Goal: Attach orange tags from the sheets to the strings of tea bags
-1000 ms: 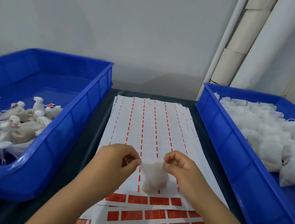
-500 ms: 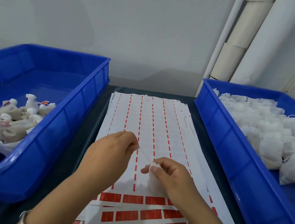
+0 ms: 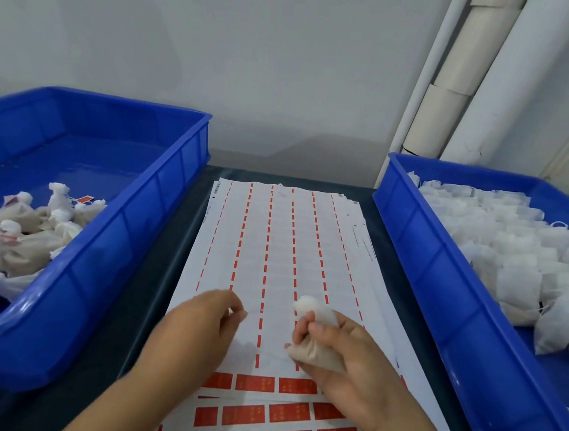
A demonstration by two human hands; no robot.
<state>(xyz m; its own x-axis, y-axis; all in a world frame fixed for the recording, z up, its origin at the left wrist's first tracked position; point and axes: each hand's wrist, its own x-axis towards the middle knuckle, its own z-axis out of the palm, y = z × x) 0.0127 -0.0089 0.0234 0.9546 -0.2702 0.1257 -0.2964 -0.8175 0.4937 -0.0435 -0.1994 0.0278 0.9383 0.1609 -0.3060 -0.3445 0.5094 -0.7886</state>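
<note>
Right hand (image 3: 350, 355) curled round one filled tea bag (image 3: 316, 352), gathered white top poking up above the thumb and forefinger, tan body bulging out below the fingers. Left hand (image 3: 197, 328) just beside it, fingertips pinched together; a thin string (image 3: 267, 312) faintly seen running from that pinch toward the bag's top, too fine to be sure of. Both hands low over a stack of tag sheets (image 3: 273, 248), upper sheet mostly stripped, with six dashed orange columns left. Rows of whole orange tags (image 3: 254, 383) beneath the hands at the near edge. Two blue trays flanking the sheets: left tray (image 3: 143, 237) holding tied bags with tags, right tray (image 3: 427, 262) heaped with flat white bags, both too jumbled to count.
</note>
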